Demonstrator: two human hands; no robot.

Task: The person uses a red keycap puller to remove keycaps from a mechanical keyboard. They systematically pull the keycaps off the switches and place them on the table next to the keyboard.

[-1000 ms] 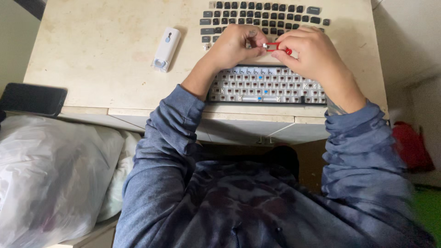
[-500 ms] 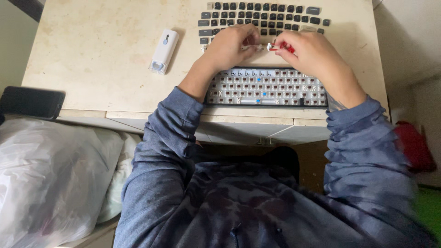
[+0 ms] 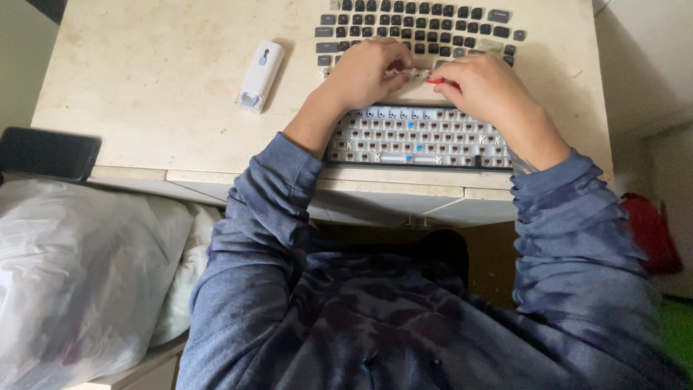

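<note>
A keyboard point(image 3: 419, 137) with its keycaps off lies near the desk's front edge, showing white plate and brown switches. Beyond it, several dark keycaps point(image 3: 419, 25) are laid out in rows on the desk. My right hand point(image 3: 484, 87) grips a red keycap puller point(image 3: 437, 81), only its tip showing. My left hand point(image 3: 368, 68) pinches a small pale keycap point(image 3: 406, 72) right against the puller's tip. Both hands hover over the keyboard's far edge.
A white handheld cleaning tool point(image 3: 260, 76) lies on the beige desk point(image 3: 159, 87) to the left. A black phone point(image 3: 47, 153) rests at the left edge. A clear plastic bag point(image 3: 72, 274) sits at lower left, a red object point(image 3: 650, 231) at right.
Both hands have dropped slightly toward the keycap rows. The red puller, plainly visible a second ago, is now mostly hidden under my right fingers.
</note>
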